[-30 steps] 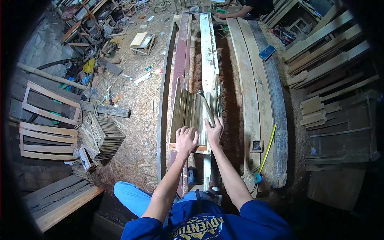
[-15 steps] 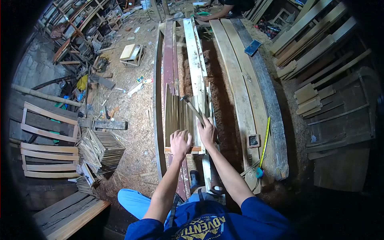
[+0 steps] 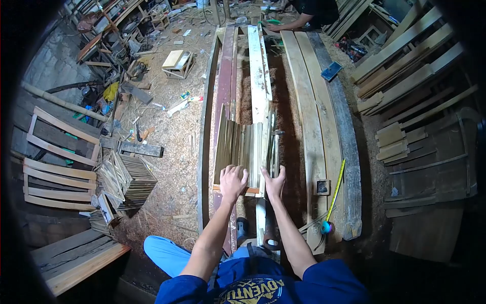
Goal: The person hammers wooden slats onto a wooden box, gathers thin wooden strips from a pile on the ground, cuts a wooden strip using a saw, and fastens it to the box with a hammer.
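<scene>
My left hand (image 3: 232, 183) lies half-curled over the near end of the stacked wooden strips (image 3: 244, 147), which rest across the red plank (image 3: 226, 76) and white plank (image 3: 257, 61); I cannot tell whether it grips. My right hand (image 3: 274, 183) sits at the stack's near right corner, thumb spread from the fingers, and I cannot tell whether it holds the hammer (image 3: 278, 133) just beyond.

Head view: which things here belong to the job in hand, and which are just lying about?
Apparently in the job:
- wooden slats, with the left hand on their near end and the right hand at their right side
- maroon plank and white plank, beneath

Apparently lying about:
- tape measure
- blue tray
- small stool
</scene>
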The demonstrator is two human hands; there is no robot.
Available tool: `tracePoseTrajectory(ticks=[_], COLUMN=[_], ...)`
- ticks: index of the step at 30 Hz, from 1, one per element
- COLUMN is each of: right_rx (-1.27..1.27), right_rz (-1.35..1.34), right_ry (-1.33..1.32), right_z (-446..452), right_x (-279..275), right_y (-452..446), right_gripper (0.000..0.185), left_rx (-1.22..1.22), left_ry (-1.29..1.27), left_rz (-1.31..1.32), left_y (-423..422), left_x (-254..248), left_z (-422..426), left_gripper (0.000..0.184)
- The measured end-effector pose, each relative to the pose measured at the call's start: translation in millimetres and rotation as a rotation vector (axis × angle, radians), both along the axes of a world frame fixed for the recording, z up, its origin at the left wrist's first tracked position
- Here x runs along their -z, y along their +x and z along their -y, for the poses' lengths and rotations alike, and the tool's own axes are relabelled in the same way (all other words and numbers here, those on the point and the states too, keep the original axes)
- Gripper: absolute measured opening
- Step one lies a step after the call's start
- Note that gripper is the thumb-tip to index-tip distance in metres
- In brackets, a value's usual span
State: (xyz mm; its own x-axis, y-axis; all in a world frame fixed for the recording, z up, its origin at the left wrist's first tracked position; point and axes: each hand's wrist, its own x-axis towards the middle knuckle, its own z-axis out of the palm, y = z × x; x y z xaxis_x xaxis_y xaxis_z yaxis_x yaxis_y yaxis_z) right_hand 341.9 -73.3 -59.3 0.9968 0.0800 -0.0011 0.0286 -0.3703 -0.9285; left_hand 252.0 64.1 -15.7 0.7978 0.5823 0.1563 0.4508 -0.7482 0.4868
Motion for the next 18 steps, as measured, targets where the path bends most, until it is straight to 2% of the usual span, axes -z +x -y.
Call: tracePoseTrajectory(ticks=[2, 3, 11, 13, 18], right_rx=[0.024, 0.040, 0.027, 0.058, 0.080], right_rz=[-0.157, -0.125, -0.281, -0.282, -0.276], right_ry=[0.079, 0.098, 0.094, 0.238, 0.254], right_z=[-13, -20, -29, -30, -33], right_x=[-31, -25, -22, -22, -18], right_y=[8, 13, 25, 22, 24], right_gripper=[0.083, 0.092, 0.091, 0.086, 0.082], left_rx=[0.000, -0.005, -0.001, 0.002, -0.006], left_ry=[0.005, 0.009, -0.017, 0.001, -0.024], left_rz=[0.003, 0.007, -0.002, 0.012, 0.016], left_y=[0, 0, 1, 1, 2], left_x=[4, 4, 5, 5, -2], left_z=[0, 0, -3, -2, -2], left_gripper=[0.031, 0.031, 0.032, 0.031, 0.031])
